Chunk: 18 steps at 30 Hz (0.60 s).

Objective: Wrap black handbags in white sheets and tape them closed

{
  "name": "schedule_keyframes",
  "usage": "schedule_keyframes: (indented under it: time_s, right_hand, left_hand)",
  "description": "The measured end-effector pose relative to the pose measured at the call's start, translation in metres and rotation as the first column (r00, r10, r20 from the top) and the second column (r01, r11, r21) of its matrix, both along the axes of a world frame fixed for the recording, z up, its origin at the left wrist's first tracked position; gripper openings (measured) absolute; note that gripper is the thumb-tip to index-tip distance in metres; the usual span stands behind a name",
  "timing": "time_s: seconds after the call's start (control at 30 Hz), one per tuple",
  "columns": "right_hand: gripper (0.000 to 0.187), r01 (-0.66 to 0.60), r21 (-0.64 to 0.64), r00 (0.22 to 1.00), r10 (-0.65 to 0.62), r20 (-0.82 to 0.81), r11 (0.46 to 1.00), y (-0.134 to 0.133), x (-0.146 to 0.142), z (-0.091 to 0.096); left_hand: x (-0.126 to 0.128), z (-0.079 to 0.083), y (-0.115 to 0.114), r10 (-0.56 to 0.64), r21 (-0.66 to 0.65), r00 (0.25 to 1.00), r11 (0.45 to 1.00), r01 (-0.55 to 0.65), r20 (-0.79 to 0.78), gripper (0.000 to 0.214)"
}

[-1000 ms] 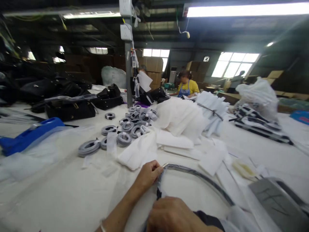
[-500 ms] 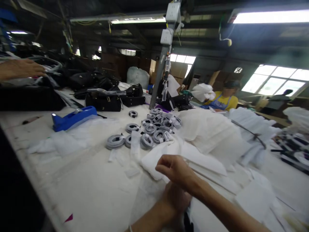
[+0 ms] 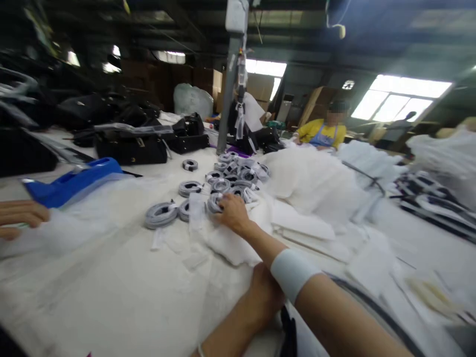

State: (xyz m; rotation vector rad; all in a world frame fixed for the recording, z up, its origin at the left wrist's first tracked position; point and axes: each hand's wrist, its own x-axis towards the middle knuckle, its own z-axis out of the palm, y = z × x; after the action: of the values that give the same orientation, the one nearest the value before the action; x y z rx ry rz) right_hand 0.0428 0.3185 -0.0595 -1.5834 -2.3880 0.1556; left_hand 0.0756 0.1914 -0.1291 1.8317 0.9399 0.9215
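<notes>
My right hand (image 3: 233, 214) reaches forward over the table, its fingers closed on a coiled grey strap (image 3: 214, 203) at the near side of a cluster of similar coils (image 3: 221, 185). Several of these carry white wraps. Low in the middle, my left hand (image 3: 266, 290) is bent into a curl, partly behind my right forearm. Its fingertips are hidden, and a black item (image 3: 288, 329) shows just below it; what it grips cannot be made out. White foam-like sheet (image 3: 234, 245) lies under and beside my right hand.
Another person's hand (image 3: 20, 218) rests on thin white sheeting at left, near a blue tape dispenser (image 3: 74, 182). Black handbags (image 3: 130, 146) line the back left. A grey post (image 3: 225, 94) rises behind the coils. White padding (image 3: 312, 183) is piled at right; a person in yellow (image 3: 322, 133) is beyond.
My right hand has moved forward and left from above my left hand to the coils. The other person's hand has come down to the sheeting. The view has shifted.
</notes>
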Motion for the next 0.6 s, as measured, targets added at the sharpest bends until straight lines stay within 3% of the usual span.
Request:
schedule_keyframes:
  time_s: [0.07,0.17,0.27,0.33,0.4,0.47,0.6]
  right_hand:
    - [0.035,0.019,0.029,0.999,-0.018,-0.034,0.999,-0.009,0.016,0.021]
    - [0.035,-0.049,0.120,0.971,0.076,-0.226,0.991,-0.039,0.062,0.064]
    - [0.025,-0.109,0.073,0.967,0.123,-0.222,0.991,-0.101,0.125,0.108]
    - [0.022,-0.102,-0.004,0.979,0.099,-0.177,0.995,-0.152,0.168,0.125]
    - [0.023,-0.038,-0.082,0.992,0.028,-0.126,0.996,-0.196,0.207,0.126]
    - [0.022,0.070,-0.155,0.992,-0.085,-0.089,0.985,-0.227,0.238,0.110]
    - [0.027,0.141,-0.175,0.989,-0.147,-0.020,0.974,-0.246,0.271,0.058]
  left_hand:
    - [-0.002,0.007,0.000,0.009,-0.046,0.994,0.999,-0.014,-0.107,0.009]
    - [-0.004,0.015,0.004,0.017,-0.077,0.979,0.997,-0.033,-0.204,0.017]
    - [-0.006,0.017,0.007,-0.008,-0.058,0.971,0.998,-0.005,-0.238,0.020]
    - [-0.007,0.016,0.008,-0.020,-0.061,0.973,0.998,0.006,-0.228,0.021]
    - [-0.008,0.013,0.009,-0.022,-0.075,0.979,0.997,0.007,-0.203,0.022]
    - [-0.009,0.010,0.011,-0.016,-0.079,0.983,0.997,0.001,-0.183,0.023]
    - [-0.010,0.010,0.010,0.026,-0.064,0.984,0.997,-0.037,-0.176,0.027]
